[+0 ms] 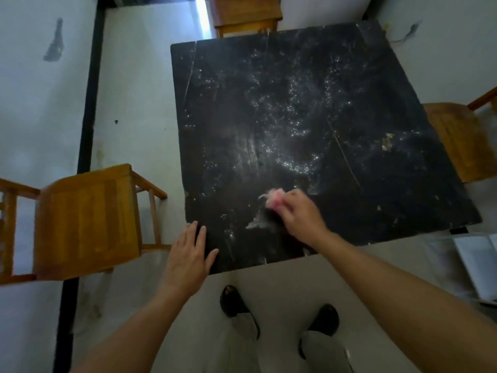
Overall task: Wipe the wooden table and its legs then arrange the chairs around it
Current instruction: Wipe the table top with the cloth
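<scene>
A dark square wooden table (pixel 309 117) fills the middle of the head view, its top speckled with shiny droplets and a few scratches. My right hand (pixel 298 214) grips a small pink cloth (pixel 274 197) and presses it on the tabletop near the front edge. My left hand (pixel 188 254) lies flat with straight fingers on the table's near left corner. Three light wooden chairs stand around it: one to the left (pixel 88 222), one at the far side (pixel 244 12), one at the right (pixel 454 138). The table's legs are hidden under the top.
A black strip (pixel 88 103) runs along the pale floor at the left. A white flat object (pixel 478 265) lies on the floor at the right. My two dark shoes (pixel 236 305) stand just in front of the table's near edge. A small scrap (pixel 387 141) lies on the tabletop's right.
</scene>
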Tool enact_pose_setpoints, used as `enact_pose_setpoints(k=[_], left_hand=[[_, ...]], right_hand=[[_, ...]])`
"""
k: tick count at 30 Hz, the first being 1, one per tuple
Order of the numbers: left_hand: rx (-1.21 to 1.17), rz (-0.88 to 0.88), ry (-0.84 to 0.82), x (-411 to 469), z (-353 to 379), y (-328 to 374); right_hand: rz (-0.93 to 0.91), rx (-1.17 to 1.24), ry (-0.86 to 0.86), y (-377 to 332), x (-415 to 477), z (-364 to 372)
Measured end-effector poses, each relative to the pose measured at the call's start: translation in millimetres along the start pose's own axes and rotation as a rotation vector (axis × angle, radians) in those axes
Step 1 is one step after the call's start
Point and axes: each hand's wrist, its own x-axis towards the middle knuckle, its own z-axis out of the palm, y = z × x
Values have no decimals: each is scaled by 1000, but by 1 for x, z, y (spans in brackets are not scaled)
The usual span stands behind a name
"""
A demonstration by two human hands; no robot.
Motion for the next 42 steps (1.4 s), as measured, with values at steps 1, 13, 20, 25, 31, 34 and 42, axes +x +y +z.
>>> enact_pose_setpoints(k=[1,13,20,25,31,34,42], left_hand=[[22,32,-17,2,-1,-4],[86,166,-138,8,-12,-22],[50,192,-91,7,-23,-26],[54,201,-103,10,-16,-29],[59,169,-171,9,-12,-30],[104,174,-178,8,-17,-29],[131,228,-133,9,-4,-27]], right_hand=[[88,-47,104,17,8,-15],[72,-27,-99,-69,34,63],[418,-43,249,-45,78,11],[207,-39,116,-106,99,94],[48,-75,21,-78,81,47],[344,-273,217,2,34,-8],[766,-121,351,-35,-34,54]])
